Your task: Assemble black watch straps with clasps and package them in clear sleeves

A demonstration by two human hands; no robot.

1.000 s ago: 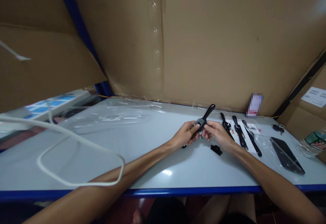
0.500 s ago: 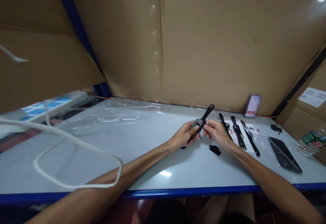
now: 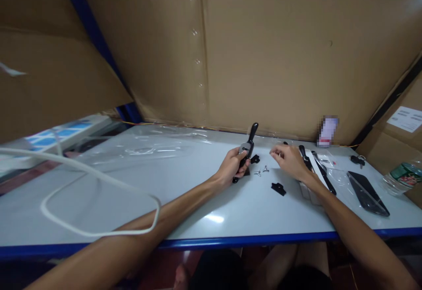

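Observation:
My left hand [image 3: 231,165] is closed around a black spokeshave [image 3: 251,137] with a grey blade, tilted with one handle pointing up. To its right, my right hand [image 3: 290,161] hovers over the table, thumb and fingertips pinched together; what they hold, if anything, is too small to make out. Between the hands lie two silver wing-shaped screws [image 3: 265,169] and a small black metal cap [image 3: 255,159]. Nearer the front edge is another black cap [image 3: 278,189]. More black spokeshaves [image 3: 327,179] lie beyond my right hand, partly hidden by it.
A dark phone [image 3: 367,193] lies at the right, near a plastic bottle [image 3: 402,178] and keys [image 3: 358,160]. A lit phone [image 3: 327,131] leans on the cardboard wall [image 3: 263,52]. Clear plastic film [image 3: 158,142] covers the back left. A white cable [image 3: 99,184] loops across the left foreground.
My right hand has left the spokeshave and moved right. Two wing-shaped screws and a second black cap now show on the table. My left hand holds the spokeshave slightly farther left.

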